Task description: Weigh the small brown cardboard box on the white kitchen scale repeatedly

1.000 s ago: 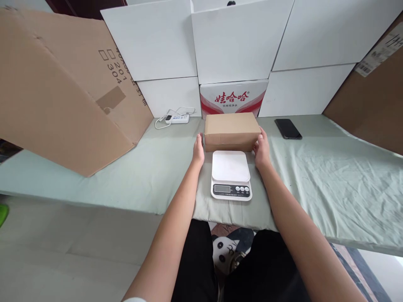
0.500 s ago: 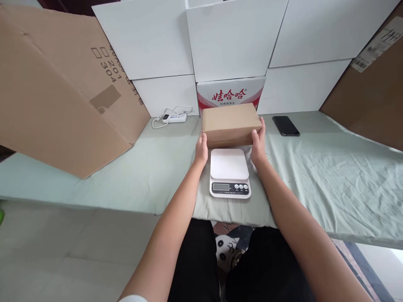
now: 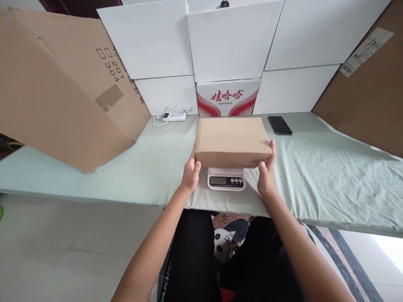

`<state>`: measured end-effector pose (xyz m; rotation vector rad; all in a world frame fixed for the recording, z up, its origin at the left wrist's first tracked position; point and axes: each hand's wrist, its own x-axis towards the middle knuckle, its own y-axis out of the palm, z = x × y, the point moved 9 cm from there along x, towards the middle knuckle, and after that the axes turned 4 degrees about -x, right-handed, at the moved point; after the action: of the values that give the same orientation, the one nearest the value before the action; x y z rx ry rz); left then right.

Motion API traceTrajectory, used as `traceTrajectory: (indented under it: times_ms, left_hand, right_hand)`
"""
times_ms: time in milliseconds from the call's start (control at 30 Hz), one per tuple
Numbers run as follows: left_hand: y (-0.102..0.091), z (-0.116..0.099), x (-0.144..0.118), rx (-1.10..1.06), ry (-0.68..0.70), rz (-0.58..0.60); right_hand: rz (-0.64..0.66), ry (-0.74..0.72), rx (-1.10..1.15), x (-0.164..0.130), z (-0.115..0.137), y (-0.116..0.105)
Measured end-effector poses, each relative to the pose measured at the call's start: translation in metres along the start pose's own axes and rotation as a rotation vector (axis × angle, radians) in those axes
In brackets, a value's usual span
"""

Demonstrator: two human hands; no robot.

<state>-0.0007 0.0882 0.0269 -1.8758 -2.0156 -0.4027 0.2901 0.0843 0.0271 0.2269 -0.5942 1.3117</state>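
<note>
A closed brown cardboard box (image 3: 232,139) is held flat over a white digital kitchen scale (image 3: 226,180), hiding the scale's platform; only the display strip and buttons show. Whether the box rests on the platform or hovers just above it I cannot tell. My left hand (image 3: 190,173) grips the box's near left corner. My right hand (image 3: 267,173) grips the near right corner. Both forearms reach in from the bottom of the view.
The table (image 3: 330,176) wears a pale green cloth. A black phone (image 3: 279,125) lies back right, a white power strip (image 3: 174,116) back left. A large tilted cardboard sheet (image 3: 59,88) leans at left, another (image 3: 368,92) at right. White boxes (image 3: 233,42) and a red-printed carton (image 3: 228,99) line the back.
Both hands lifted the box from the table behind the scale and brought it toward me, over the scale's platform. The view shifted slightly.
</note>
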Motion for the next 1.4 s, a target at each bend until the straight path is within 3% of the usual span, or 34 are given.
traceTrajectory:
  times_ms: [133, 533, 767, 1033, 1133, 1267, 1400]
  left_hand:
    - [0.001, 0.008, -0.015, -0.015, -0.016, -0.006]
    - [0.004, 0.012, -0.012, -0.008, -0.009, 0.030]
    - [-0.033, 0.017, -0.011, -0.101, 0.005, -0.205]
    - [-0.005, 0.017, -0.012, -0.087, -0.060, 0.026]
    - [-0.002, 0.007, 0.001, -0.098, -0.054, 0.035]
    - [0.001, -0.002, 0.048, -0.139, -0.041, 0.021]
    - [0.015, 0.023, 0.100, -0.213, -0.098, 0.029]
  right_hand:
    - [-0.002, 0.031, -0.030, -0.011, -0.008, 0.001]
    - [-0.008, 0.023, -0.035, -0.006, -0.012, 0.001]
    - [-0.126, 0.022, 0.065, -0.005, -0.018, -0.017]
    - [0.021, 0.074, 0.166, -0.004, -0.026, 0.001]
    - [0.043, 0.038, 0.110, 0.012, -0.012, 0.002]
    - [0.035, -0.068, 0.060, 0.061, 0.012, 0.005]
    - [-0.020, -0.167, -0.008, 0.107, 0.002, 0.021]
